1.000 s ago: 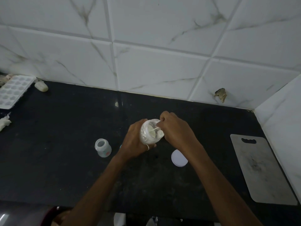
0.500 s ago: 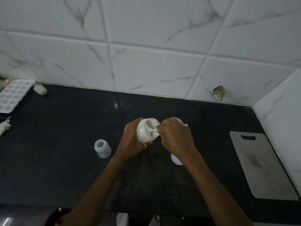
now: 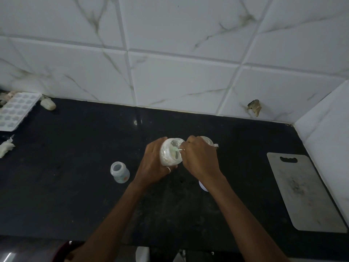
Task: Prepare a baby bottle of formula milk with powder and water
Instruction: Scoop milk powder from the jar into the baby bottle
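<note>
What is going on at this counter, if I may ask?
A person is making baby formula. The left hand grips an open powder jar, tilted toward the camera, while the right hand pinches a scoop dipped inside it. The baby bottle stands open on the black counter to the left, apart from both hands.

An ice tray (image 3: 16,110) is sitting at my far left near the marbled wall tiles (image 3: 179,82), while a cutting board (image 3: 306,195) is lying on the black counter (image 3: 66,186) at my right.
</note>
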Demonstrator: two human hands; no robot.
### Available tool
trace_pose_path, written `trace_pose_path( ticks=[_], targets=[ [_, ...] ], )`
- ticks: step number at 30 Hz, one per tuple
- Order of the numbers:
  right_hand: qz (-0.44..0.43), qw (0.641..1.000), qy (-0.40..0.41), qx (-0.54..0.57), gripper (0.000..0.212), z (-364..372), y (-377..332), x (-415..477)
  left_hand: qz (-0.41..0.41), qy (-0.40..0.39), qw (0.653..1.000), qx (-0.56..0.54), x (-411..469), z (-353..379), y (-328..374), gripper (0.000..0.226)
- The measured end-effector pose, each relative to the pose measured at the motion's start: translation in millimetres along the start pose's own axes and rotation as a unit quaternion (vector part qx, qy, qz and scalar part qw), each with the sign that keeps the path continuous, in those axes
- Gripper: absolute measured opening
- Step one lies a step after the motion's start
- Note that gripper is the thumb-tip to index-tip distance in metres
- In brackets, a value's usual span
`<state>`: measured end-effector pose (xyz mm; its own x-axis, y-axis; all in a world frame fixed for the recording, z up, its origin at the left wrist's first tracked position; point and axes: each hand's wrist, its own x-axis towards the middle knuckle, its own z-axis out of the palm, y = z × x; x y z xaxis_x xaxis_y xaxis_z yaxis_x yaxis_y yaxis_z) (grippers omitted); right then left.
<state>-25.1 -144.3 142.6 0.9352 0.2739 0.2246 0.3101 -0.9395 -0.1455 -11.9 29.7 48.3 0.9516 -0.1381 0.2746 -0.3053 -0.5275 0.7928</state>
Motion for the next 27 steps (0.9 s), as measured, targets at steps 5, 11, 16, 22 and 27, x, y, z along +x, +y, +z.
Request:
trace_pose_path(
  ticks=[5, 11, 16, 22, 27],
  targets=[
    [0.017, 1.0, 0.008, 0.003, 0.005, 8, -4, -3, -0.007, -0.006, 1.0, 0.03, -3, -2, -4, 0.088],
    [0.056, 0.997, -0.028, 0.05, 0.016, 14, -2, -4, 0.021, 0.02, 0.997, 0.067, -11, -5, 5, 0.097],
    [0.06, 0.993, -0.063, 0.08, 0.016, 15, 0, -1, 0.033, 0.006, 0.997, 0.076, -9, -7, 4, 0.102],
    [0.097, 0.976, -0.086, 0.177, 0.015, 11, -1, 1, 0.04, 0.013, 0.996, 0.077, -9, -6, 3, 0.099],
    [0.213, 0.928, -0.067, 0.297, 0.014, 3, 5, 5, 0.014, 0.023, 0.997, 0.072, -7, -5, -4, 0.094]
  ],
)
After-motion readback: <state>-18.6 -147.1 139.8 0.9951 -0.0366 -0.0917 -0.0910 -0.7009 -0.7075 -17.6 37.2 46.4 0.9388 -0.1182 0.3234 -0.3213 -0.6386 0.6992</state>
